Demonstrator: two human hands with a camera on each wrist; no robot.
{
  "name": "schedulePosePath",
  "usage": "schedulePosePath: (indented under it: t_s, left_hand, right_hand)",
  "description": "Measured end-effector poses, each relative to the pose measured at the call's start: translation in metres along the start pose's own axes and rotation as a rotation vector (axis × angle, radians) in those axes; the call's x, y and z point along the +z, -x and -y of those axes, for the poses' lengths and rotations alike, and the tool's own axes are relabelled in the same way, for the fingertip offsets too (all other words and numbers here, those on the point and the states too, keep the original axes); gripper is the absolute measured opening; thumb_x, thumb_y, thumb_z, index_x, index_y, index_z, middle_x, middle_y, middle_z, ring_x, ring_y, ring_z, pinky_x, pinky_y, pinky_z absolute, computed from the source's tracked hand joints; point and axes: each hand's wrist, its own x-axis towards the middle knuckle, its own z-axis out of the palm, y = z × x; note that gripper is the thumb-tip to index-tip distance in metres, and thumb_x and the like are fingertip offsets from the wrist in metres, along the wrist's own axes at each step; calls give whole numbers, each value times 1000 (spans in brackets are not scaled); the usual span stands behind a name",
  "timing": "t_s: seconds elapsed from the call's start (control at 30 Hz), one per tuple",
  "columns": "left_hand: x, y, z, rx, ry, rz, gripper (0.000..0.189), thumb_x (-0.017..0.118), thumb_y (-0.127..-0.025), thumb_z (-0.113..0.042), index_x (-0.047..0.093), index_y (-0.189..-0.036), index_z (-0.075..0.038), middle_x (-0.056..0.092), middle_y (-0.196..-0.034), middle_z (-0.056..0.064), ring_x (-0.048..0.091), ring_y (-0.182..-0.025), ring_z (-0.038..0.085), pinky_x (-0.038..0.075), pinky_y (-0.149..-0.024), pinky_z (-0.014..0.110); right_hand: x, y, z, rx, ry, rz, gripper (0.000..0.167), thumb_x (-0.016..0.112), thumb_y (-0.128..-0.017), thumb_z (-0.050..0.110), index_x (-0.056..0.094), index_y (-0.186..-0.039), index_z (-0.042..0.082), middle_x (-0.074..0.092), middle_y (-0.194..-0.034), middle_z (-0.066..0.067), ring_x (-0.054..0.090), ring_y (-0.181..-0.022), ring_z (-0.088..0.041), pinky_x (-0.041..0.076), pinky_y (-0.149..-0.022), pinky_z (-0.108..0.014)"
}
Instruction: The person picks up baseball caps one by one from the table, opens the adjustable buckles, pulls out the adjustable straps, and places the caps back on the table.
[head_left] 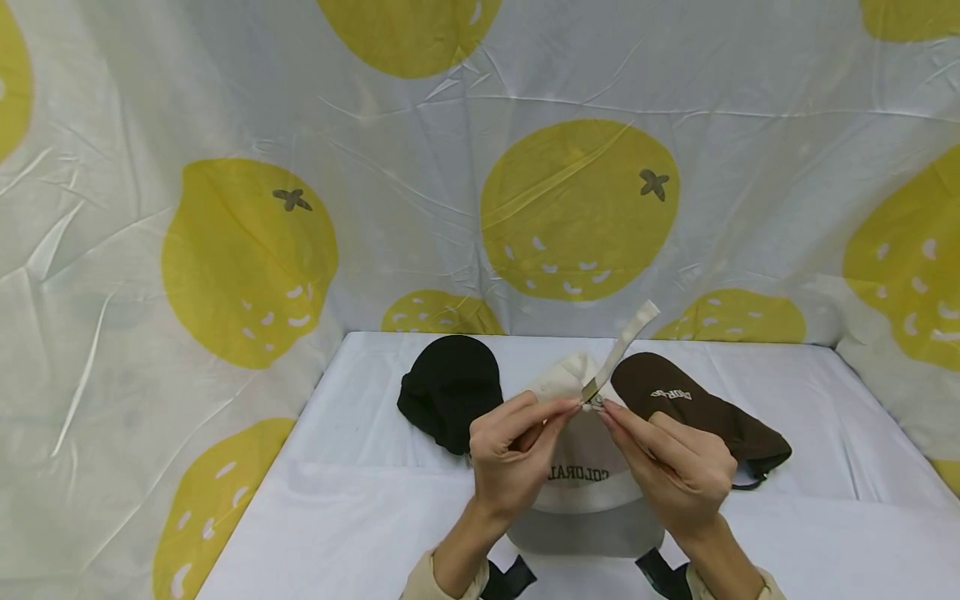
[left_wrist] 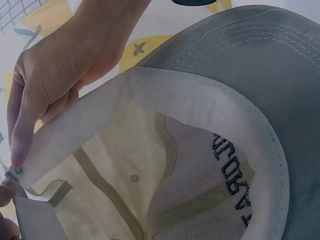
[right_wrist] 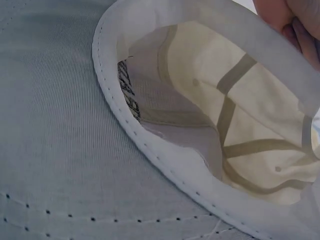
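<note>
A cream cap (head_left: 585,446) with a grey brim (head_left: 585,533) is held up between both hands, its brim toward me and its lettering upside down. My left hand (head_left: 502,458) pinches the back strap (head_left: 621,346) near its metal buckle (head_left: 596,402) between thumb and finger. From the other side, my right hand (head_left: 675,467) pinches the band at the buckle. The strap's free end sticks up to the right. In the left wrist view a metal snap (left_wrist: 19,170) shows by the fingertips, and the sweatband (left_wrist: 200,97) curves around the seamed inside.
On the white-covered table (head_left: 337,517), a black cap (head_left: 453,392) lies to the left behind my left hand. A dark brown cap (head_left: 690,408) with pale lettering and a cord lies to the right, partly behind my right hand. A lemon-print curtain (head_left: 412,192) hangs behind.
</note>
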Motion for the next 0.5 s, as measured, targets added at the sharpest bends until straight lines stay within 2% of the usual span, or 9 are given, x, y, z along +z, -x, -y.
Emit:
schedulePosePath:
  t_s: [0.1, 0.23, 0.5]
  left_hand:
    - [0, 0, 0, 5, -7, 8, 18, 81, -77, 17, 79, -91, 6, 39, -56, -2, 29, -49, 2, 25, -44, 11]
    - [0, 0, 0, 16, -17, 21, 18, 81, -77, 17, 79, -92, 6, 37, -55, -3, 29, -49, 2, 25, -44, 11]
    - [-1, 0, 1, 28, -27, 43, 18, 80, -78, 15, 80, -93, 6, 36, -54, -4, 29, -48, 1, 26, -43, 11]
  right_hand:
    - [0, 1, -1, -9, -20, -3, 24, 82, -87, 1, 75, -72, -16, 47, -41, -7, 19, -45, -2, 12, -55, -8]
    - [-1, 2, -2, -22, -34, -3, 22, 81, -87, 0, 75, -72, -16, 41, -41, -2, 21, -44, -2, 14, -54, -7]
    - [-3, 2, -2, -49, 13, -14, 20, 80, -87, 1, 76, -75, -14, 29, -42, 4, 18, -44, -1, 11, -54, -8]
